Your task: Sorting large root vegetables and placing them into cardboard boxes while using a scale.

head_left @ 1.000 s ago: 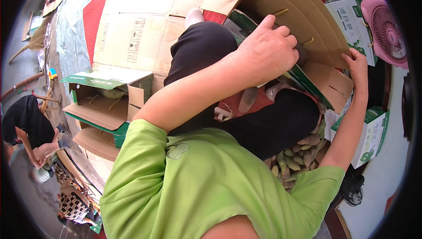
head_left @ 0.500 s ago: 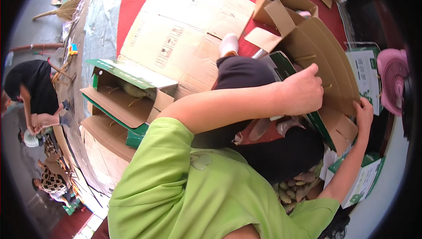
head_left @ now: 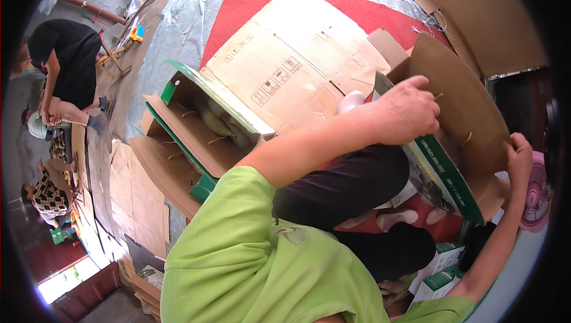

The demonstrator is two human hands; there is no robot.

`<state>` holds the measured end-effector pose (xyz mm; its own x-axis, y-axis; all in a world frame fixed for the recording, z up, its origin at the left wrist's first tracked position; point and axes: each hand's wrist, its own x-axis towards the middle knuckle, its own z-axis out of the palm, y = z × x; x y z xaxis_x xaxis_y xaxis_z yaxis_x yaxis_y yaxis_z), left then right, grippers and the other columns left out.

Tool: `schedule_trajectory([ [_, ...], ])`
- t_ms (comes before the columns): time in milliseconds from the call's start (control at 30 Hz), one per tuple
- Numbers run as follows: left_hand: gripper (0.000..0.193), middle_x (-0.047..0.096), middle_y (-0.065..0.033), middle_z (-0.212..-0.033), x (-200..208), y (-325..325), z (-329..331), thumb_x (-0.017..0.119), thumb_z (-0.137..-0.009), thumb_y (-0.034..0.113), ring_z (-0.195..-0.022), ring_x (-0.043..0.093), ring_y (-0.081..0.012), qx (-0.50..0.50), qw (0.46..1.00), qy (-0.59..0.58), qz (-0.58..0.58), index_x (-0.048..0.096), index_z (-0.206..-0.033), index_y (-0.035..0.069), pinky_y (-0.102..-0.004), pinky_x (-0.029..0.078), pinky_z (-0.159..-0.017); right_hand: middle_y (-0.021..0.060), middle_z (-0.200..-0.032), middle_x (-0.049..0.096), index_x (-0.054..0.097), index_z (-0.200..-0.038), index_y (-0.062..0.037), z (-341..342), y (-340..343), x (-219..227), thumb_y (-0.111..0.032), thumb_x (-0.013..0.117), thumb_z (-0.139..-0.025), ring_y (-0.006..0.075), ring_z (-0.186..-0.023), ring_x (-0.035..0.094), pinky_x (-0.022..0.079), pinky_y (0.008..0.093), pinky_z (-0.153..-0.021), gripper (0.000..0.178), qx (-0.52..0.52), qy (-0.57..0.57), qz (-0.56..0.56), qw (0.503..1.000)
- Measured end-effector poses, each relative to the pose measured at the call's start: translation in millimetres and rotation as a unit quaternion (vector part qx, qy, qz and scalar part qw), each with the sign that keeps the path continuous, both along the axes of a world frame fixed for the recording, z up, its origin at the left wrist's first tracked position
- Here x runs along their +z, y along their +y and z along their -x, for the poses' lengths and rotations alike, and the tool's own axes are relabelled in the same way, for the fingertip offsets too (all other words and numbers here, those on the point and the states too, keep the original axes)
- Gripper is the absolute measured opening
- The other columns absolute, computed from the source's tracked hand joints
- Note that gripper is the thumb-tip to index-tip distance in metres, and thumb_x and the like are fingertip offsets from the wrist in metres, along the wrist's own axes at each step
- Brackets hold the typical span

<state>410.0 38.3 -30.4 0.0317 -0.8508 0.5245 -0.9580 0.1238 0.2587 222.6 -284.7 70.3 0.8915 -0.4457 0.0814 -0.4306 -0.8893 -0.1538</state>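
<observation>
A green-printed cardboard box (head_left: 443, 177) stands tilted over my legs, its tall brown flap (head_left: 461, 94) raised and a twine loop showing inside. My left hand (head_left: 410, 109) is closed at the box's upper edge; its fingertips are partly hidden. On the far right side, my right hand (head_left: 519, 159) pinches the outer edge of the flap. To my left, another open green-and-white box (head_left: 223, 94) lies on its side with pale, rounded produce (head_left: 214, 118) inside. Its brown flaps and twine loops face me.
A flattened cardboard sheet (head_left: 285, 55) covers part of the red floor covering (head_left: 238, 5). A pink fan (head_left: 537, 195) stands at right, with a large brown carton (head_left: 488, 20) behind. Small green-and-white boxes (head_left: 437, 278) sit by my right arm. A person in black (head_left: 65, 55) bends at far left.
The box between my hands has tipped and shifted nearer, so more of its green printed side shows. My right hand stays on the flap's edge. The whole view has also turned.
</observation>
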Motion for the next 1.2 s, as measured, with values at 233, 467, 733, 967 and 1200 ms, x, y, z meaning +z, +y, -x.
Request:
schedule_trajectory([
  [233, 0.009, 0.052, 0.0015, -0.071, 33.2, 92.0, -66.2, 0.062, -0.065, 0.009, -0.082, 0.060, -0.0164, 0.141, 0.984, -0.097, 0.049, 0.062, -0.069, 0.017, -0.0370, 0.043, -0.100, 0.0115, -0.072, 0.049, 0.054, -0.083, 0.0019, -114.1, 61.3, 20.2, -0.010, 0.058, -0.080, 0.0199, -0.065, 0.048, 0.040, 0.0321, -0.064, 0.013, 0.115, -0.056, 0.001, 0.992],
  [467, 0.004, 0.052, -0.0004, -0.074, 40.4, 199.1, -120.7, 0.064, -0.072, 0.012, -0.089, 0.058, -0.0189, 0.221, 0.959, -0.163, -0.072, 0.062, -0.075, 0.014, -0.0406, 0.039, -0.104, 0.0155, -0.083, 0.062, 0.064, -0.090, -0.0051, -211.9, 173.9, -12.6, -0.023, 0.067, -0.078, 0.0323, -0.075, 0.059, 0.045, 0.0388, -0.066, 0.021, 0.131, -0.056, 0.056, 0.988],
  [733, 0.004, 0.053, -0.0009, -0.072, -17.0, 329.4, -141.7, 0.060, -0.072, 0.012, -0.089, 0.059, -0.0183, 0.318, 0.908, -0.159, -0.222, 0.062, -0.069, 0.014, -0.0401, 0.037, -0.107, 0.0136, -0.087, 0.067, 0.068, -0.087, -0.0102, -270.9, 314.2, -139.7, -0.029, 0.068, -0.079, 0.0324, -0.084, 0.065, 0.050, 0.0440, -0.074, 0.020, 0.186, -0.060, -0.066, 0.979],
  [967, 0.009, 0.062, -0.0020, -0.083, -57.1, 390.2, -130.8, 0.060, -0.072, 0.007, -0.105, 0.059, -0.0197, 0.383, 0.851, -0.108, -0.342, 0.066, -0.076, 0.013, -0.0447, 0.034, -0.108, 0.0147, -0.090, 0.068, 0.070, -0.090, -0.0113, -263.1, 382.0, -189.8, -0.029, 0.063, -0.081, 0.0329, -0.086, 0.066, 0.052, 0.0436, -0.077, 0.021, 0.211, 0.044, -0.152, 0.964],
  [1200, 0.028, 0.063, -0.0055, -0.109, -21.1, 330.8, -113.6, 0.062, -0.079, 0.004, -0.120, 0.052, -0.0287, 0.384, 0.890, -0.033, -0.244, 0.065, -0.106, 0.010, -0.0495, 0.034, -0.105, 0.0130, -0.084, 0.070, 0.073, -0.089, -0.0091, -248.1, 311.0, -159.6, -0.028, 0.065, -0.082, 0.0291, -0.080, 0.066, 0.050, 0.0386, -0.074, 0.022, 0.194, 0.012, -0.281, 0.940],
])
